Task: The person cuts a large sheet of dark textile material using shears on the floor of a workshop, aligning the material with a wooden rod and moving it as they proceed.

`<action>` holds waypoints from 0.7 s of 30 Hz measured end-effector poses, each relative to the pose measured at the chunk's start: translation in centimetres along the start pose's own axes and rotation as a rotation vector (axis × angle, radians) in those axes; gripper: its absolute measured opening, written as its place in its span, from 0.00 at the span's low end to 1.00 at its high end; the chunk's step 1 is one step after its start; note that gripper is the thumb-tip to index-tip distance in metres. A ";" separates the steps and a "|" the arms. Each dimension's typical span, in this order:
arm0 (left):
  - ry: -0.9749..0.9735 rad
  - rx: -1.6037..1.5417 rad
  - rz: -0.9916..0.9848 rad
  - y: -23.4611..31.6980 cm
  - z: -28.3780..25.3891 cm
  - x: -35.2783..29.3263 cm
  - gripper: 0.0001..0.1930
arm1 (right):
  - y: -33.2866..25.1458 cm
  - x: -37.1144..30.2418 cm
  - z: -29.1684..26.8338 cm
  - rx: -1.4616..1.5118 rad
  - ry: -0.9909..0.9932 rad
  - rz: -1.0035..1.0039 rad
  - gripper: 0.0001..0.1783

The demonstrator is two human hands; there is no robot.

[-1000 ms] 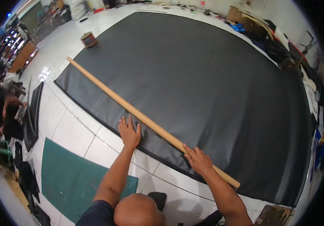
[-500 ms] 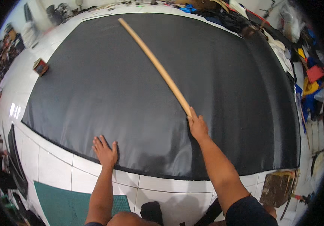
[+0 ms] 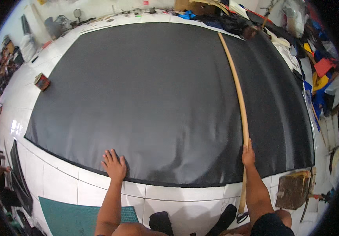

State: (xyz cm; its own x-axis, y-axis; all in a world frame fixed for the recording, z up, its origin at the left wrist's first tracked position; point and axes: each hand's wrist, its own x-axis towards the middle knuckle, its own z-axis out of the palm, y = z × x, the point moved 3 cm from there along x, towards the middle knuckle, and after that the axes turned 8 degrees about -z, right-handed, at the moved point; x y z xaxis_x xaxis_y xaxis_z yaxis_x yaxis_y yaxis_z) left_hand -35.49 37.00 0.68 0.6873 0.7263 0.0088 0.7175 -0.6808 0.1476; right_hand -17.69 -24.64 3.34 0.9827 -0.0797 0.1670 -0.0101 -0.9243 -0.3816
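Note:
A broad sheet of smooth black material [image 3: 150, 94], like leatherette, is spread over the tiled floor. My left hand [image 3: 114, 165] rests on its near edge, palm down with the fingers spread. A long, pale wooden stick [image 3: 237, 84] crosses the sheet on the right from far to near, its near end sticking out past the edge. Around the stick, toward its near end, my right hand [image 3: 248, 155] is closed, with the fingers partly hidden. Dark-handled scissors [image 3: 242, 217] lie on the tiles beside that near end.
A green cutting mat [image 3: 69, 216] lies at the near left, partly under my left forearm. At the sheet's left edge stands a rusty tin [image 3: 42, 82]. A worn brown block [image 3: 292, 190] sits at the near right. Mixed scraps [image 3: 323, 80] pile up along the right side.
The wooden stick has swung from a diagonal across the middle to nearly straight away from me on the right. My right hand has moved right and nearer with it; my left hand stays flat.

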 end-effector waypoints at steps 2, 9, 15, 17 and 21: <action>0.010 -0.011 0.024 -0.3 -0.2 -0.1 0.34 | -2.2 -0.2 -0.7 0.017 -0.037 0.021 0.29; 0.048 -0.028 0.042 -0.1 -0.6 -0.4 0.37 | -20.7 -2.9 3.6 0.207 -0.115 -0.215 0.29; 0.002 0.008 0.024 0.5 -0.2 -0.2 0.37 | -40.2 -4.5 11.0 0.409 -0.395 -0.350 0.29; -0.003 0.021 0.018 0.8 0.2 -0.5 0.37 | -43.9 -5.2 13.4 0.393 -0.399 -0.422 0.28; 0.010 0.011 0.034 1.7 -0.3 -0.7 0.37 | -45.8 -5.3 16.4 0.251 -0.343 -0.382 0.28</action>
State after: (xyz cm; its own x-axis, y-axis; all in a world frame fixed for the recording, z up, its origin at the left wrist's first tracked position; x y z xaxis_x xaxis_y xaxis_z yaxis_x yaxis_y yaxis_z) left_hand -34.84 35.37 1.22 0.7102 0.7036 0.0237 0.6950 -0.7060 0.1361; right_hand -19.38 24.25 5.01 0.9120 0.4076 0.0467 0.3610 -0.7432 -0.5633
